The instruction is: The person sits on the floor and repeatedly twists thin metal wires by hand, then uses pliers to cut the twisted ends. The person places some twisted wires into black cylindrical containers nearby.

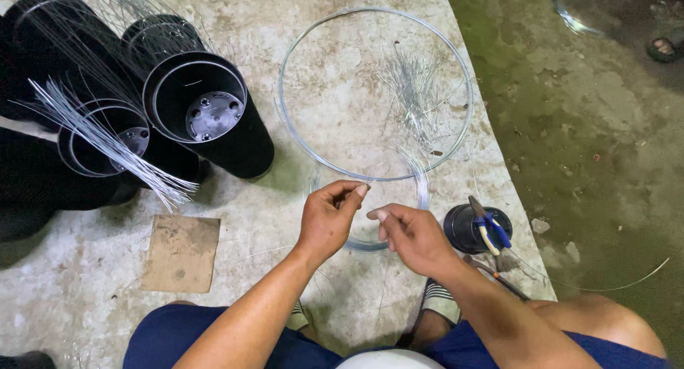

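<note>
1. Your left hand [329,219] and right hand [412,235] meet over the small ring [422,187], both pinching a thin wire at its near edge
2. The small ring lies on the floor [285,283], overlapping the big ring [285,120] beyond it
3. It is thin, silvery wire, wound in several loops
4. Pliers [488,226] rest on a black pot [463,230] right of your right hand; wire bundle [107,137] and pots [206,116] lie far left

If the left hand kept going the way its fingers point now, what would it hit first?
The left hand points right, toward the right hand, whose fingertips are very close. It would likely meet those first, with the small wire ring just beyond; depth is unclear.
</note>
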